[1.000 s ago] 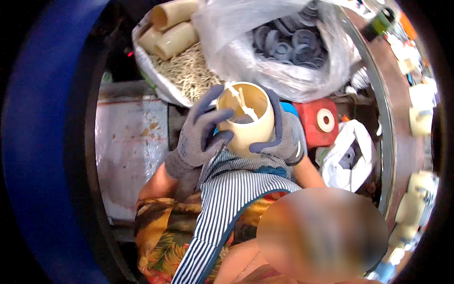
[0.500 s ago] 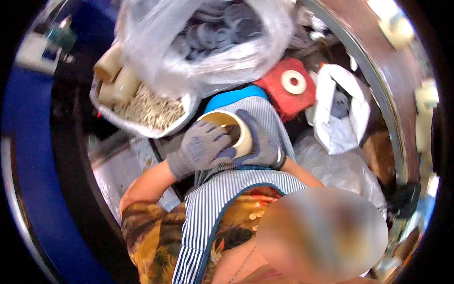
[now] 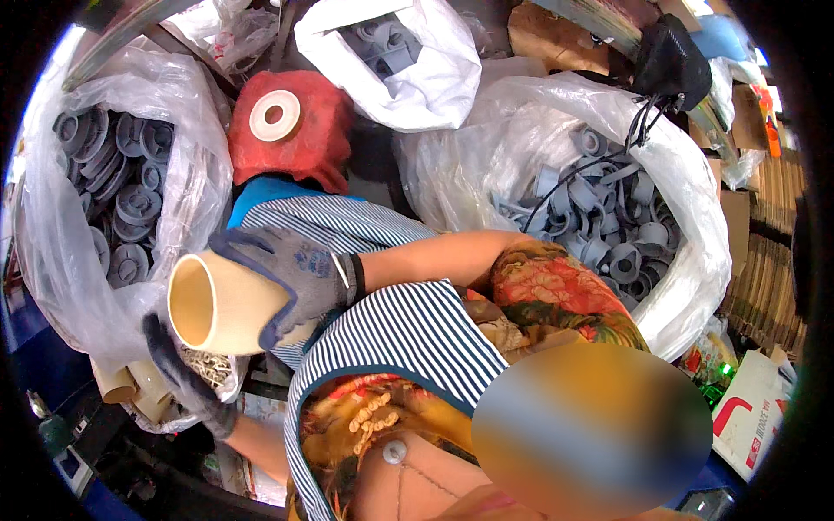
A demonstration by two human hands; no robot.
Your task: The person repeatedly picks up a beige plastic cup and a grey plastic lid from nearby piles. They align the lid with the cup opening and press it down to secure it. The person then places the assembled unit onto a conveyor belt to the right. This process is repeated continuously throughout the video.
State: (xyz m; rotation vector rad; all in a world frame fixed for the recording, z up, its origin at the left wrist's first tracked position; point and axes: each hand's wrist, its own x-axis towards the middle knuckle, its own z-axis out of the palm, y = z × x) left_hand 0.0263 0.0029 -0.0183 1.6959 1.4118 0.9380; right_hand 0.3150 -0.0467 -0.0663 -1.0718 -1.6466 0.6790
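Note:
My right hand (image 3: 300, 276), in a grey glove with dark blue palm and fingertips, is closed around a cream-coloured pipe fitting (image 3: 246, 308). The wide mouth of the fitting faces left, and its inside looks hollow. Just below that mouth is my left hand (image 3: 187, 373), gloved the same way, with fingers stretched out and nothing seen in them. Whether its fingertips touch the rim, I cannot tell. Under my hands lies a striped apron (image 3: 400, 347) over my lap.
A clear plastic bag of dark grey round parts (image 3: 130, 208) stands at the left. Ahead, a pale ring (image 3: 274, 115) lies on a red cushion (image 3: 300, 161). Grey fittings fill a white sack (image 3: 382, 43) and a large bag (image 3: 621, 208) at the right. Stacked cardboard (image 3: 769, 260) stands far right.
The view has swung to the right. My left hand has come away from the fitting's mouth and opened out beside it. My right hand still grips the fitting, now turned mouth-left.

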